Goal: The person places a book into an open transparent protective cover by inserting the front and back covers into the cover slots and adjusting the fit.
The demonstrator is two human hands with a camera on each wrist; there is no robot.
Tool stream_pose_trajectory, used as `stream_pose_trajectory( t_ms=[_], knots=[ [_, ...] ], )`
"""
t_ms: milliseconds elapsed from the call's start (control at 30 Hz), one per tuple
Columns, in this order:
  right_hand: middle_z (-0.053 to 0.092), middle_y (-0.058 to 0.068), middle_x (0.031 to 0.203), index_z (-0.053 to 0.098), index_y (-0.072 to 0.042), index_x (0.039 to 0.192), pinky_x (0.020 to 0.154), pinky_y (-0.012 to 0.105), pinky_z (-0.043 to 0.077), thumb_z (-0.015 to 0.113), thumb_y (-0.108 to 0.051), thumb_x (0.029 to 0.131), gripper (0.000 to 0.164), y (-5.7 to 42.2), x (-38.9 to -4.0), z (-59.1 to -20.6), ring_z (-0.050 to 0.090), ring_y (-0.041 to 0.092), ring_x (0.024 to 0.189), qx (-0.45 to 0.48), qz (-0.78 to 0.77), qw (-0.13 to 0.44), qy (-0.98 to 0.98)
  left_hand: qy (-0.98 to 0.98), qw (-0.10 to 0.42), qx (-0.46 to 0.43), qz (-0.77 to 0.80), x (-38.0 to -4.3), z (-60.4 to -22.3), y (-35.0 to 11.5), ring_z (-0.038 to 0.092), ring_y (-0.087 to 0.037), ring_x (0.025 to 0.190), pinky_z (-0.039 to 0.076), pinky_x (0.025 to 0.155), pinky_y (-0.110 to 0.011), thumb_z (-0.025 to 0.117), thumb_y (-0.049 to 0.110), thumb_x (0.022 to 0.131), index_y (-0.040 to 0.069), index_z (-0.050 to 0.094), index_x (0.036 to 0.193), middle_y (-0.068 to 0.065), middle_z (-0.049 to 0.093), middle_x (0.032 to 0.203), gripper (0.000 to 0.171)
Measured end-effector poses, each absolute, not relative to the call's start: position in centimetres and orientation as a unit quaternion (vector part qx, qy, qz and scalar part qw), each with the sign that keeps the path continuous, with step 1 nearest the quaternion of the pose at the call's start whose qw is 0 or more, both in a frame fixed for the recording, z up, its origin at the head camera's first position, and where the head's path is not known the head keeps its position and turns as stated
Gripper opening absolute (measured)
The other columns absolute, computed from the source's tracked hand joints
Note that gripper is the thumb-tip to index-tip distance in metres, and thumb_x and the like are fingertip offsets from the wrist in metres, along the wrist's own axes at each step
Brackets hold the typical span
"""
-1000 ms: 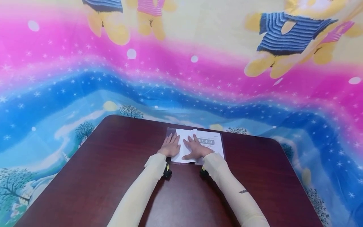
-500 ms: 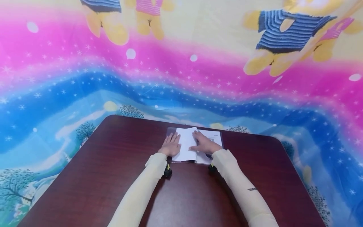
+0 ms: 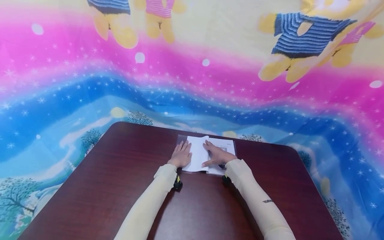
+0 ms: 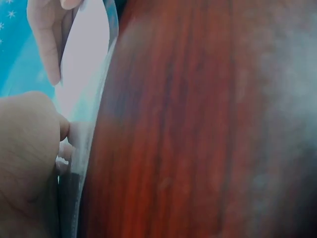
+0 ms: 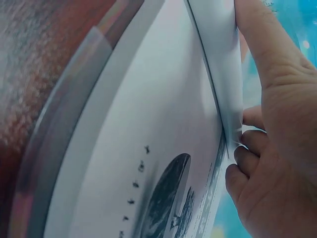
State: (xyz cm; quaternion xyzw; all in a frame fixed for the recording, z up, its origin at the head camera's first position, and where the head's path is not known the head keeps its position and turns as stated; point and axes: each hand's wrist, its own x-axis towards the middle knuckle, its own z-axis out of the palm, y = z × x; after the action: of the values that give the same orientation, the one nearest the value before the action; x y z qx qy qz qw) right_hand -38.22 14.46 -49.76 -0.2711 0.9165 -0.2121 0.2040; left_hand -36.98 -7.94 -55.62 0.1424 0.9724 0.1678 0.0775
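Observation:
An open book [image 3: 198,154] in a clear plastic cover lies near the far edge of the table. My left hand [image 3: 181,155] rests with straight fingers on its blank left page. At the middle fold, my right hand [image 3: 220,155] touches the raised, curved paper with thumb and fingers spread apart. Beneath that hand the right page [image 3: 229,142] shows a grey printed title block, partly covered. Dark pictures and a line of characters appear on the page [image 5: 133,104] in the right wrist view. The clear cover [image 4: 94,114] borders the book in the left wrist view.
The dark red-brown wooden table [image 3: 99,186] has rounded far corners. Behind it hangs a curtain [image 3: 192,83] printed with bears, snowflakes and trees. A small black device [image 3: 177,184] is worn at the left wrist, another [image 3: 226,179] at the right.
My right hand has shifted right from the left page to the fold, baring more white paper on the left. The left hand has stayed in place.

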Motion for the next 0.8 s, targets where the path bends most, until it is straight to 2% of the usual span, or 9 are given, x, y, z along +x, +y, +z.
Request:
stream_pose_trajectory(
  t_ms=[167,433,667,800],
  knots=[
    [0.002,0.020,0.170,0.019,0.000,0.161,0.126,0.054,0.016,0.085,-0.042,0.082,0.111,14.22,-38.13,-49.64,0.004,0.038,0.157,-0.281,-0.212,0.200,0.915,0.971,0.062,0.143,0.181,-36.85,-55.64,-7.85,0.004,-0.034,0.158,0.006,0.128,-0.048,0.029,0.032,0.111,0.007,0.018,0.163,-0.012,0.010,0.171,0.059],
    [0.001,0.014,0.171,0.019,-0.004,0.162,0.127,0.051,0.014,0.085,-0.044,0.082,0.111,13.77,-38.26,-50.08,0.001,0.033,0.158,-0.267,-0.200,0.206,0.920,0.970,0.060,0.148,0.183,-36.46,-55.36,-7.82,0.003,-0.035,0.158,0.005,0.128,-0.049,0.029,0.031,0.111,0.005,0.018,0.163,-0.014,0.009,0.171,0.059],
    [0.001,0.015,0.171,0.020,-0.005,0.162,0.126,0.052,0.014,0.084,-0.046,0.082,0.110,13.64,-38.46,-50.06,0.001,0.034,0.158,-0.275,-0.184,0.205,0.921,0.970,0.065,0.157,0.176,-36.35,-55.03,-7.89,0.001,-0.035,0.158,0.003,0.128,-0.050,0.027,0.030,0.112,0.005,0.015,0.163,-0.014,0.006,0.171,0.059],
    [0.002,0.016,0.171,0.022,-0.005,0.162,0.126,0.052,0.014,0.084,-0.046,0.082,0.110,13.51,-38.46,-50.18,0.001,0.034,0.158,-0.278,-0.180,0.204,0.921,0.969,0.065,0.160,0.176,-36.06,-54.65,-7.91,0.003,-0.037,0.158,0.004,0.128,-0.051,0.029,0.028,0.111,0.003,0.018,0.162,-0.016,0.009,0.171,0.058]
  ],
)
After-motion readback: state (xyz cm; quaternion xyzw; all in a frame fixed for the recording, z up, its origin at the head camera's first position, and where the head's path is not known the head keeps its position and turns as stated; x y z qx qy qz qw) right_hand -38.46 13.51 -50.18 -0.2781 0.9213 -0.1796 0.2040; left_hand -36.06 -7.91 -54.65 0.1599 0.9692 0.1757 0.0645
